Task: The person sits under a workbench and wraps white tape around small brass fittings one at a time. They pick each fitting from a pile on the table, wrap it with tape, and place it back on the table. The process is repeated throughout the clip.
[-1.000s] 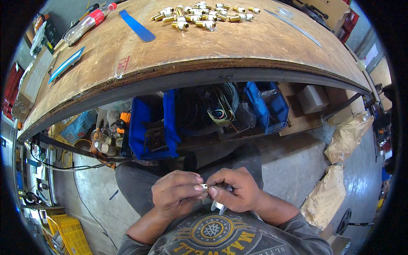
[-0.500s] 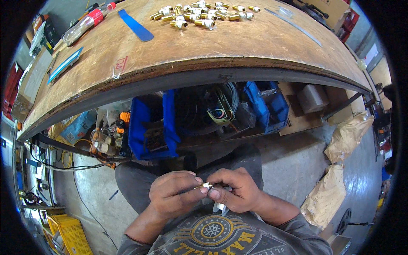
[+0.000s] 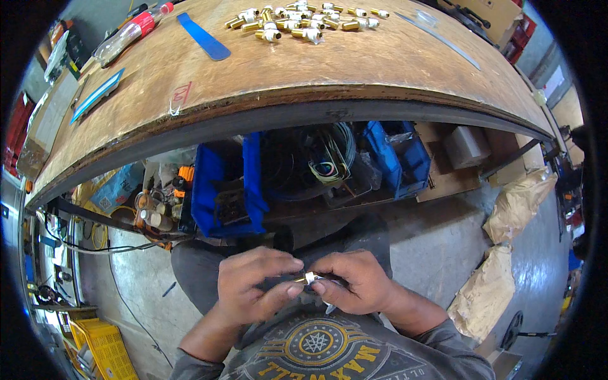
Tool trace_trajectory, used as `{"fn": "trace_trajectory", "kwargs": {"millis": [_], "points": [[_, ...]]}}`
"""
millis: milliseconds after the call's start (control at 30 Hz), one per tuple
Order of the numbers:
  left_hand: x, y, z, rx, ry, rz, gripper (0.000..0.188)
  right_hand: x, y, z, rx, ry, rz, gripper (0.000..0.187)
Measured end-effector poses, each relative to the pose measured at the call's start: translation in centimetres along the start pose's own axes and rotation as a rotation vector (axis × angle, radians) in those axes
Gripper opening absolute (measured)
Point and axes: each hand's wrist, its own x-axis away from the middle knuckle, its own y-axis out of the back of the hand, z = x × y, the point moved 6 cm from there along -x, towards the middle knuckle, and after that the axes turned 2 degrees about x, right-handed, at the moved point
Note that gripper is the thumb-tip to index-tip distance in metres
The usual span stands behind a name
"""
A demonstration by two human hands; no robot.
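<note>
In front of the shirt (image 3: 405, 342), the right hand (image 3: 353, 280) pinches a white-and-brass fitting (image 3: 310, 278) between thumb and forefinger. At its other end is the left hand (image 3: 253, 286), thumb and fingers apart. Beyond, blue bins (image 3: 253, 183) sit under the table (image 3: 354, 66); on top, more fittings (image 3: 308, 34) lie clustered between a blue strip (image 3: 204, 38) and a metal strip (image 3: 440, 42).

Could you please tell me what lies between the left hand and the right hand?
In the head view, a small brass-and-white fitting lies between the left hand and the right hand.
</note>
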Motion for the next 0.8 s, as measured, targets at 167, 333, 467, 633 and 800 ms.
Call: {"fn": "trace_trajectory", "kwargs": {"millis": [167, 333, 467, 633, 800], "points": [[-0.6, -0.5, 1.5, 0.159, 0.278, 0.226, 0.021, -0.2, 0.0, 0.4, 0.238, 0.136, -0.008, 0.02], [-0.9, -0.9, 1.8, 0.185, 0.326, 0.353, 0.019, -0.2, 0.2, 1.0, 0.406, 0.166, 0.049, 0.022], [-1.3, -0.9, 1.3, 0.159, 0.215, 0.381, 0.018, -0.3, 0.4, 1.3, 0.379, 0.161, 0.054, 0.021], [-1.0, -1.3, 1.5, 0.193, 0.168, 0.342, 0.02, -0.1, 0.5, 0.6, 0.193, 0.101, 0.032, 0.02], [-0.9, -1.3, 1.4, 0.035, 0.1, 0.292, 0.023, 0.0, 0.3, 0.1, 0.166, 0.08, 0.021, 0.019]]}}
